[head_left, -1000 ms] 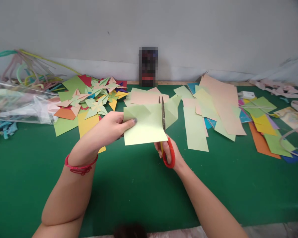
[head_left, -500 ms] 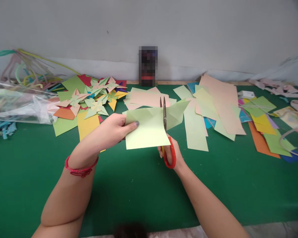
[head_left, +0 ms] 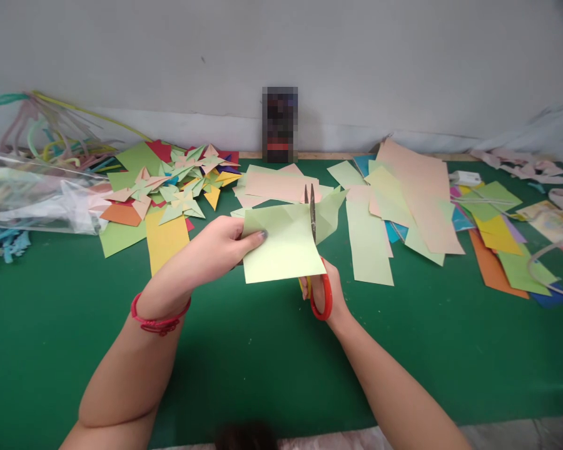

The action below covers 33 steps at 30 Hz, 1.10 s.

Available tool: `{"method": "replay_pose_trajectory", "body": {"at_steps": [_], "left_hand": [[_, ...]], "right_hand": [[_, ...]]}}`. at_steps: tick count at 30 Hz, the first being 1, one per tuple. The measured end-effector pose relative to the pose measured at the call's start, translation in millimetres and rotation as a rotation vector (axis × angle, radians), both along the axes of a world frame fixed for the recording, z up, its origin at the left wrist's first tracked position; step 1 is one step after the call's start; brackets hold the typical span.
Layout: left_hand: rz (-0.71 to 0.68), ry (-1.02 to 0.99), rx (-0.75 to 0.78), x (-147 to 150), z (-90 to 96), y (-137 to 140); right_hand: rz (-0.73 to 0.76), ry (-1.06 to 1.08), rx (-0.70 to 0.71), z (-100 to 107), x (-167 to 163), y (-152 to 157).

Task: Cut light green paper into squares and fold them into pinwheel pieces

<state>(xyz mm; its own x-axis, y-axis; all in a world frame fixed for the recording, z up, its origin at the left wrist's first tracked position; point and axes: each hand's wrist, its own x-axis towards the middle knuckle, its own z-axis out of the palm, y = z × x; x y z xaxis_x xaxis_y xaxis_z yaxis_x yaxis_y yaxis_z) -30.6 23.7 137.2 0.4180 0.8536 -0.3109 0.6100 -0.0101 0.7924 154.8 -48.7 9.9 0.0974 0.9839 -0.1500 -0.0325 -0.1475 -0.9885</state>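
right hand (head_left: 326,294) grips red-handled scissors (head_left: 315,262), blades nearly closed, pointing away toward wall | left hand (head_left: 220,247) pinches light green paper (head_left: 281,247) by left edge, above green table (head_left: 263,350) | beyond: folded paper stars (head_left: 182,181)

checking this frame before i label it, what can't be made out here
Head view:
- Right hand: fingers mostly hidden behind the green sheet and the scissors handle.
- Scissors: blades part covered by the sheet, so the cut's length is unclear.
- Dark object at the wall: pixelated.
- Bag contents: blurred by plastic, cut off at the left edge.
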Motion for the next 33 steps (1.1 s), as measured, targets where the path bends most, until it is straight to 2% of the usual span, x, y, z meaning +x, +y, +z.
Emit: {"method": "replay_pose_trajectory", "body": {"at_steps": [8,15,18,20,23,25,29,31,33], "left_hand": [[0.005,0.045,-0.003,-1,4.1,0],[0.013,0.041,-0.004,0,5.8,2],[0.029,0.025,-0.011,-1,4.3,2],[0.059,0.011,-0.005,0,0.1,2],[0.118,-0.019,0.022,1,-12.8,5],[0.179,-0.09,0.026,3,-25.8,7],[0.311,-0.252,-0.002,6,-58.1,5],[0.358,-0.3,-0.025,8,-74.1,0],[0.395,-0.343,-0.017,10,-87.2,-7]], "right_hand": [[-0.037,-0.024,-0.032,1,1,-2],[-0.093,-0.028,-0.136,14,4,2],[-0.118,-0.241,-0.139,19,15,9],[-0.115,-0.505,-0.083,19,25,14],[-0.155,-0.861,-0.084,12,43,20],[-0.198,-0.98,-0.06,5,54,23],[-0.31,-0.955,0.024,-4,70,27],[-0.339,-0.978,0.033,-5,72,27],[-0.359,-1.036,0.101,-2,71,27]]}}
